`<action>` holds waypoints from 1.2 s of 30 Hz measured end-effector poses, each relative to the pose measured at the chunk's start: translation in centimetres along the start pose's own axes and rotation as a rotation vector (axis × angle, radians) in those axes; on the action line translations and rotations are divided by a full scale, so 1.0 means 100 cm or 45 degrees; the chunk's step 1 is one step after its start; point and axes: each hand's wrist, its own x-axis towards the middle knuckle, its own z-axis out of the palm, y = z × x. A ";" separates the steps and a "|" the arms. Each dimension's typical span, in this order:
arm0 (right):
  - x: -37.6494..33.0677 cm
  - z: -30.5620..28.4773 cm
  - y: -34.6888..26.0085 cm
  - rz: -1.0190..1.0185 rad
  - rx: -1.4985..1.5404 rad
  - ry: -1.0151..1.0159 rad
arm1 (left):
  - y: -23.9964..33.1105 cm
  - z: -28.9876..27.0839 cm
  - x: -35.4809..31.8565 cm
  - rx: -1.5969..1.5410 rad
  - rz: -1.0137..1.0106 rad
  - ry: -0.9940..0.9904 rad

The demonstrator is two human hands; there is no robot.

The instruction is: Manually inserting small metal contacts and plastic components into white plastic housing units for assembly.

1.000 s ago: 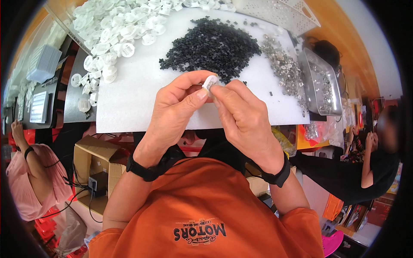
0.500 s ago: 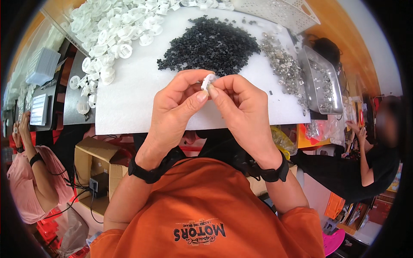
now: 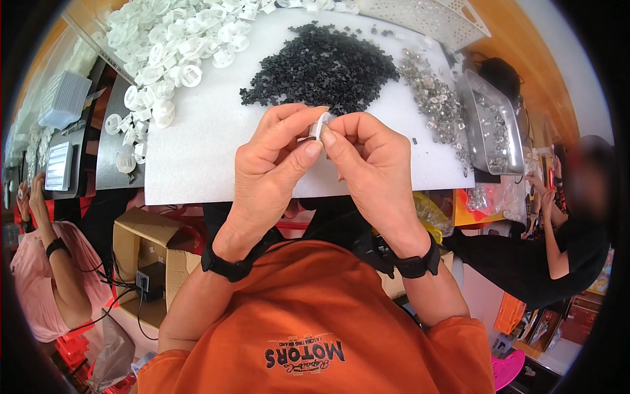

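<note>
Between the fingertips of both hands is a small white round plastic part [image 3: 319,125], seen nearly edge-on. My left hand [image 3: 275,148] is closed, pinching its left side between thumb and fingers. From the other side my right hand [image 3: 364,148] is closed on it too, thumb and forefinger meeting at its edge. Whether the right fingers also hold a smaller piece is hidden. Just beyond the hands lies a heap of small black pieces [image 3: 318,65] on the white foam sheet [image 3: 197,164].
White round plastic parts [image 3: 177,46] are piled at the far left. Small metal pieces [image 3: 433,98] spread along the right, beside a metal tray [image 3: 482,131]. A white perforated basket [image 3: 426,20] stands at the back. Other people sit left and right; an open cardboard box [image 3: 141,256] is below left.
The white plastic part has turned in my fingers and now shows its thin edge. Both hands stay in nearly the same place. The person at right has moved their hands.
</note>
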 end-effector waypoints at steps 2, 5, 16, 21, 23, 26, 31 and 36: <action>-0.001 0.000 0.001 -0.019 -0.011 -0.019 | 0.000 0.001 -0.001 0.017 -0.001 0.011; -0.002 0.002 0.002 -0.022 0.009 0.045 | 0.000 0.002 -0.002 0.203 0.044 0.022; -0.005 -0.005 -0.003 0.124 0.129 -0.040 | 0.000 0.004 -0.003 0.261 0.109 0.018; -0.004 -0.008 0.001 0.160 0.156 -0.057 | 0.004 0.005 -0.005 0.473 0.152 -0.007; -0.003 -0.010 0.002 0.172 0.190 -0.090 | 0.003 0.003 -0.004 0.554 0.210 -0.022; 0.000 -0.011 0.001 0.207 0.202 -0.111 | 0.003 0.002 -0.003 0.613 0.245 -0.050; -0.002 -0.007 -0.003 0.153 0.176 -0.107 | -0.002 0.000 -0.003 0.272 0.125 -0.022; -0.010 -0.008 -0.007 0.127 0.185 -0.081 | -0.002 -0.002 -0.001 0.040 0.022 -0.043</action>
